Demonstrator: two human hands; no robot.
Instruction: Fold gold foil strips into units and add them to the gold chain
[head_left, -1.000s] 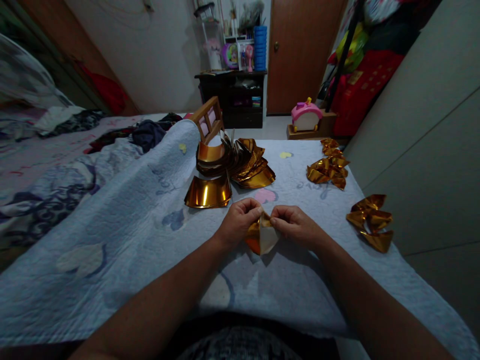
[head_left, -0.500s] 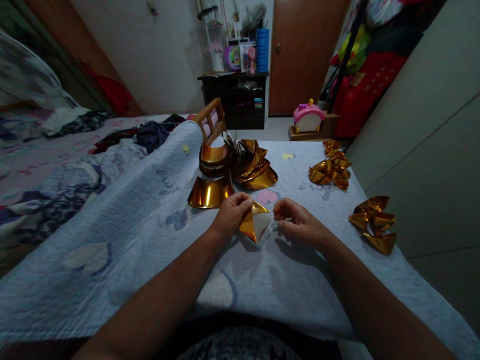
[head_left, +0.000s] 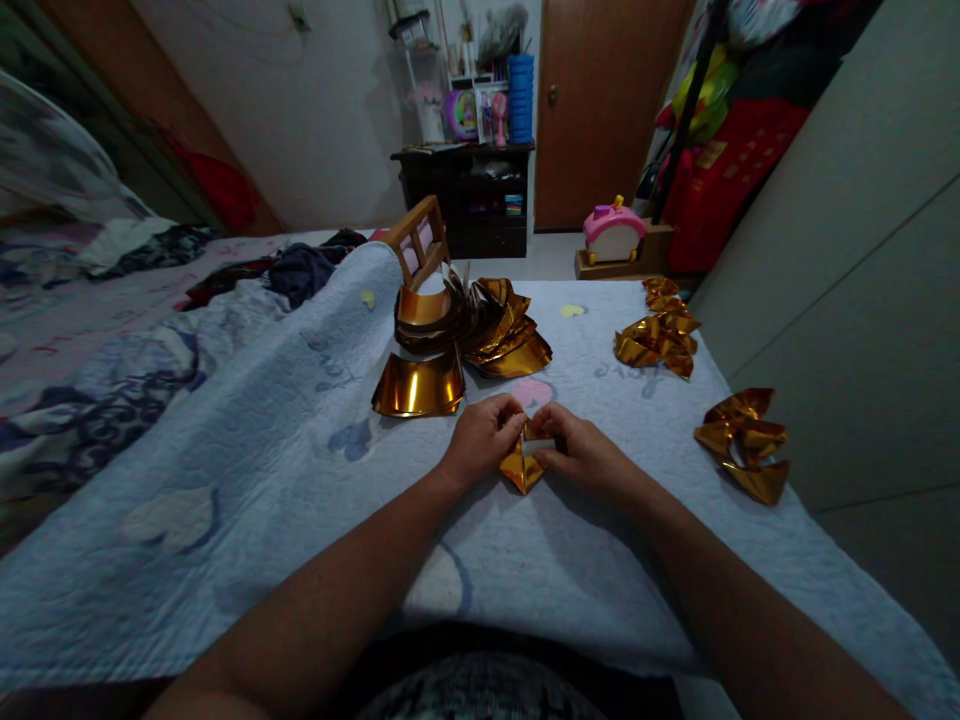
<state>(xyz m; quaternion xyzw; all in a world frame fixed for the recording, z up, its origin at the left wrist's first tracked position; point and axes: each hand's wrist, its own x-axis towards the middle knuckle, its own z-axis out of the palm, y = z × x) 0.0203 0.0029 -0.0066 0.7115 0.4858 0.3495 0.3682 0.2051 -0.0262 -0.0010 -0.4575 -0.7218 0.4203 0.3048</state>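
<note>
Gold foil paper (head_left: pixel 521 468) sits pinched between left hand (head_left: pixel 484 440) and right hand (head_left: pixel 581 452), both grips clenched on it.

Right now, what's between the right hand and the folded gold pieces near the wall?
Head view: only bare quilt between the right hand, which pinches a gold paper fold, and those folded gold pieces.
</note>
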